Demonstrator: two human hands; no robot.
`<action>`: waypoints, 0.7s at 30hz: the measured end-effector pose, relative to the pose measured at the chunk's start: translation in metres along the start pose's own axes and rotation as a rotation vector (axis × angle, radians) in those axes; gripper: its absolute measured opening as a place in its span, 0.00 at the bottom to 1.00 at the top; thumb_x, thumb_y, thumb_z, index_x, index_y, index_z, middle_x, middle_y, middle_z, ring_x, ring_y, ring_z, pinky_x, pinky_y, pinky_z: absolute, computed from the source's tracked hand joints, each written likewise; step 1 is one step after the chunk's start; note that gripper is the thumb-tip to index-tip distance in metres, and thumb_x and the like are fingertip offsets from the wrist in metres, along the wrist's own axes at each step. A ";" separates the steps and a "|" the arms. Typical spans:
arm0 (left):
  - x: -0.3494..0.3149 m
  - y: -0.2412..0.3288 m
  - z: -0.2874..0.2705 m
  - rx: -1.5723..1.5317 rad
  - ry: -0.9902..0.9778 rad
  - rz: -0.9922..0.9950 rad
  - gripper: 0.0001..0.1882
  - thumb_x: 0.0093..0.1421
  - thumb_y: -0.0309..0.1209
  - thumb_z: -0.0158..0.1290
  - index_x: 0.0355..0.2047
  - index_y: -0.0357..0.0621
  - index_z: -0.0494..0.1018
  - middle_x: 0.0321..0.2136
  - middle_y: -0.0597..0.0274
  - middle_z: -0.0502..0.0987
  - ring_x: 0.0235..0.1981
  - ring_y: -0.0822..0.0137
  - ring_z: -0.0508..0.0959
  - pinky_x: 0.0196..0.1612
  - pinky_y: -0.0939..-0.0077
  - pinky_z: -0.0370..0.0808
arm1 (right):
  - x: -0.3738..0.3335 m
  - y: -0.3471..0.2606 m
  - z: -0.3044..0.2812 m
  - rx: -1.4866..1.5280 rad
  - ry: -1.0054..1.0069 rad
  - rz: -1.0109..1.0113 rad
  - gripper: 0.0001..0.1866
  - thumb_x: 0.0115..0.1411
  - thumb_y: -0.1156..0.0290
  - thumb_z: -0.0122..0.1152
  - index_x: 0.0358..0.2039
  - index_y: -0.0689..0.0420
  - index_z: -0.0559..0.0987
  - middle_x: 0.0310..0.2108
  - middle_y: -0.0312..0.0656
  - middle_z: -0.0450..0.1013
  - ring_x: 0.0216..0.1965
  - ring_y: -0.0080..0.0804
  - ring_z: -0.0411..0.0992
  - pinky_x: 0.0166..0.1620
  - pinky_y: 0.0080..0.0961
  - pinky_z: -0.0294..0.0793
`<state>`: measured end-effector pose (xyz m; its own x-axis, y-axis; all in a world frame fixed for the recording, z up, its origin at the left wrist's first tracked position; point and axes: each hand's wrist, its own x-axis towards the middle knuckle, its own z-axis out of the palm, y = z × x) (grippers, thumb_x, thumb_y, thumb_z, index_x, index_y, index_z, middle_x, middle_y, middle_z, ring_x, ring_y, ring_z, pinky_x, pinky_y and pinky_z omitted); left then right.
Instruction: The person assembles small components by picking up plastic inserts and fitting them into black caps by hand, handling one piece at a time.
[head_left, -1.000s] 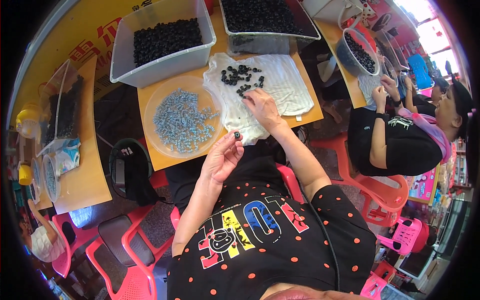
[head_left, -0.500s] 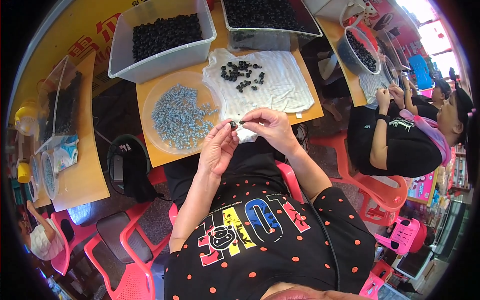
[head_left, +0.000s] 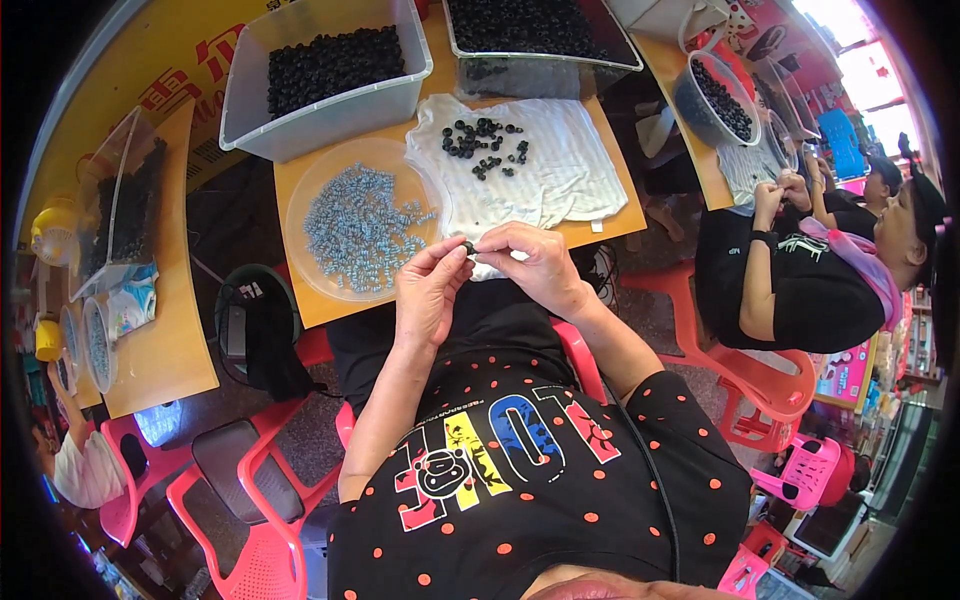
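Observation:
My left hand (head_left: 430, 290) pinches a small round black part (head_left: 469, 247) between thumb and fingertips, above the table's near edge. From the other side my right hand (head_left: 535, 262) has its thumb and finger closed against the same part. The small black piece seen earlier in the right fingertips is now hidden. Beyond the hands lies a white cloth (head_left: 570, 165) with a loose group of round black parts (head_left: 482, 138) on it. Left of the cloth stands a shallow round tray (head_left: 302, 268), holding many small bluish coils (head_left: 355, 225) that look like springs.
Two clear bins, a left one (head_left: 335, 122) and a right one (head_left: 535, 78), hold black parts at the table's far side. A co-worker (head_left: 800, 270) sits at another table on the right. Red chairs (head_left: 245, 510) stand at left.
My right hand has moved slightly left, bringing its fingertips to the round part in my left hand. The gap between the two black pieces has closed.

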<state>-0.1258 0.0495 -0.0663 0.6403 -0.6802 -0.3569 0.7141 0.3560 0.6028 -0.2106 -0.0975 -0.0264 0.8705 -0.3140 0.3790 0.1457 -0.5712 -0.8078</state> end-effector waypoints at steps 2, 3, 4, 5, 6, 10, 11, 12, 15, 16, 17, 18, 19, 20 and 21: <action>0.001 -0.001 0.000 0.024 0.014 0.008 0.11 0.58 0.22 0.56 0.42 0.35 0.76 0.32 0.61 0.79 0.31 0.72 0.78 0.38 0.80 0.76 | -0.001 0.002 0.000 -0.013 -0.010 0.000 0.07 0.50 0.78 0.67 0.30 0.60 0.80 0.29 0.43 0.77 0.32 0.32 0.77 0.33 0.24 0.76; 0.001 -0.001 0.000 0.025 0.012 0.008 0.11 0.58 0.22 0.56 0.42 0.35 0.76 0.32 0.61 0.79 0.31 0.72 0.78 0.38 0.80 0.76 | -0.001 0.004 0.001 -0.014 -0.009 -0.001 0.07 0.50 0.78 0.67 0.30 0.60 0.80 0.29 0.43 0.77 0.32 0.32 0.77 0.33 0.24 0.76; 0.001 -0.001 0.000 0.029 0.012 0.003 0.11 0.58 0.22 0.56 0.42 0.35 0.76 0.33 0.61 0.79 0.31 0.72 0.78 0.38 0.80 0.76 | -0.002 0.005 0.001 0.007 -0.003 0.014 0.07 0.50 0.78 0.67 0.30 0.60 0.80 0.28 0.42 0.77 0.30 0.31 0.76 0.32 0.24 0.75; 0.001 -0.001 0.000 0.034 0.011 -0.003 0.11 0.58 0.22 0.56 0.42 0.35 0.76 0.33 0.61 0.79 0.30 0.72 0.78 0.37 0.80 0.76 | -0.002 0.005 0.001 0.029 0.002 0.029 0.07 0.49 0.77 0.67 0.30 0.60 0.80 0.28 0.42 0.76 0.28 0.30 0.76 0.32 0.23 0.75; 0.001 -0.001 0.000 0.033 0.011 -0.003 0.11 0.58 0.22 0.56 0.42 0.35 0.76 0.33 0.61 0.79 0.30 0.72 0.78 0.37 0.80 0.76 | -0.002 0.004 0.000 0.029 0.002 0.029 0.07 0.49 0.77 0.67 0.30 0.60 0.80 0.28 0.42 0.76 0.28 0.30 0.76 0.32 0.23 0.75; 0.005 0.001 -0.005 0.019 -0.059 -0.036 0.11 0.59 0.22 0.55 0.42 0.35 0.75 0.32 0.62 0.78 0.30 0.72 0.77 0.36 0.80 0.76 | 0.001 0.002 -0.006 0.067 -0.125 0.198 0.10 0.51 0.78 0.67 0.35 0.61 0.80 0.33 0.37 0.76 0.31 0.19 0.72 0.33 0.17 0.72; 0.006 0.003 -0.007 0.017 -0.109 -0.061 0.11 0.59 0.21 0.55 0.43 0.35 0.75 0.32 0.62 0.78 0.29 0.73 0.77 0.36 0.80 0.76 | 0.002 0.003 -0.008 0.120 -0.169 0.260 0.12 0.51 0.78 0.67 0.38 0.60 0.80 0.36 0.36 0.76 0.32 0.17 0.70 0.33 0.17 0.71; 0.006 0.003 -0.007 0.017 -0.109 -0.061 0.11 0.59 0.21 0.55 0.43 0.35 0.75 0.32 0.62 0.78 0.29 0.73 0.77 0.36 0.80 0.76 | 0.001 0.005 -0.009 0.120 -0.169 0.261 0.12 0.51 0.78 0.67 0.38 0.60 0.80 0.36 0.36 0.76 0.32 0.17 0.70 0.33 0.17 0.71; 0.007 0.008 -0.004 -0.006 -0.170 -0.102 0.14 0.59 0.20 0.54 0.46 0.38 0.70 0.32 0.62 0.77 0.29 0.73 0.76 0.35 0.81 0.76 | -0.002 0.015 -0.008 0.336 -0.246 0.333 0.16 0.54 0.77 0.64 0.45 0.59 0.79 0.42 0.38 0.75 0.38 0.19 0.71 0.38 0.17 0.71; 0.007 0.008 -0.002 -0.020 -0.179 -0.102 0.16 0.59 0.19 0.54 0.47 0.40 0.68 0.32 0.62 0.77 0.29 0.73 0.76 0.35 0.81 0.76 | -0.003 0.020 -0.006 0.421 -0.272 0.301 0.16 0.55 0.77 0.63 0.46 0.59 0.79 0.43 0.39 0.74 0.40 0.20 0.71 0.40 0.17 0.72; 0.007 0.008 -0.002 -0.035 -0.187 -0.103 0.18 0.58 0.19 0.54 0.48 0.41 0.65 0.32 0.62 0.76 0.29 0.73 0.76 0.34 0.81 0.76 | -0.004 0.023 -0.004 0.507 -0.297 0.268 0.17 0.56 0.77 0.61 0.48 0.59 0.78 0.45 0.40 0.74 0.41 0.22 0.71 0.43 0.18 0.72; 0.007 0.007 -0.001 -0.035 -0.187 -0.105 0.18 0.58 0.19 0.54 0.48 0.41 0.65 0.32 0.62 0.76 0.29 0.73 0.76 0.34 0.81 0.76 | -0.005 0.025 -0.002 0.507 -0.296 0.269 0.17 0.56 0.77 0.61 0.48 0.59 0.78 0.45 0.40 0.74 0.41 0.22 0.71 0.43 0.18 0.72; 0.007 0.006 -0.002 -0.049 -0.188 -0.094 0.18 0.58 0.19 0.54 0.48 0.42 0.64 0.32 0.62 0.77 0.29 0.73 0.76 0.34 0.81 0.76 | -0.007 0.026 0.001 0.578 -0.270 0.278 0.16 0.57 0.77 0.61 0.47 0.59 0.78 0.45 0.41 0.74 0.42 0.23 0.72 0.45 0.19 0.72; 0.007 0.005 -0.002 -0.063 -0.188 -0.084 0.18 0.58 0.19 0.54 0.48 0.42 0.64 0.33 0.62 0.77 0.29 0.72 0.76 0.35 0.80 0.77 | -0.008 0.027 0.004 0.649 -0.244 0.288 0.15 0.58 0.77 0.60 0.47 0.60 0.78 0.46 0.41 0.73 0.44 0.24 0.72 0.47 0.20 0.73; 0.007 0.003 -0.003 -0.062 -0.186 -0.083 0.18 0.58 0.19 0.54 0.48 0.42 0.64 0.33 0.62 0.77 0.29 0.72 0.76 0.35 0.80 0.77 | -0.008 0.026 0.005 0.651 -0.245 0.288 0.15 0.58 0.77 0.60 0.47 0.60 0.78 0.46 0.41 0.73 0.44 0.24 0.72 0.47 0.20 0.73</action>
<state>-0.1180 0.0477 -0.0694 0.5196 -0.8131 -0.2624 0.7820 0.3289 0.5294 -0.2116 -0.1064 -0.0527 0.9849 -0.1617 0.0622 0.0784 0.0956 -0.9923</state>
